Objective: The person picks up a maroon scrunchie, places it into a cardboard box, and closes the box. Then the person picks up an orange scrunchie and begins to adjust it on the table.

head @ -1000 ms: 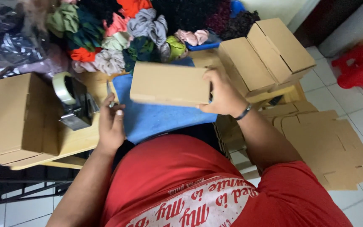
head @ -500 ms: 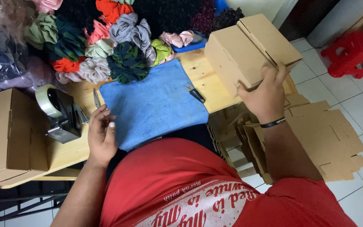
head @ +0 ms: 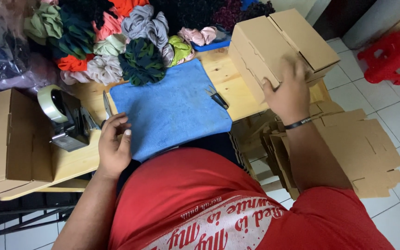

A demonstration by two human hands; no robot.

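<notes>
While the right hand (head: 289, 95) rests spread against the near face of a closed cardboard box (head: 281, 46) at the right end of the desk (head: 228, 85), its grip is flat and open, pressing on the box rather than closing round it. Box: brown, stacked on others of its kind, long axis running from the person's near left to far right, directly ahead of the right hand and well apart from the left. Left hand (head: 114, 146): loosely curled, holding nothing, lying at the left edge of a blue cloth (head: 172, 109). Just beside it, scissors (head: 106, 104) and a tape dispenser (head: 63, 118) with a roll of clear tape. Further left, another cardboard box (head: 10, 139). Far edge of desk: a heap of fabric scrunchies (head: 116, 41) in many colours. Small snips (head: 216, 96) lie at the cloth's right edge. Flat folded cartons (head: 357, 153) stand beside the person's right arm; a red stool (head: 387, 55) on the tiled floor beyond.
</notes>
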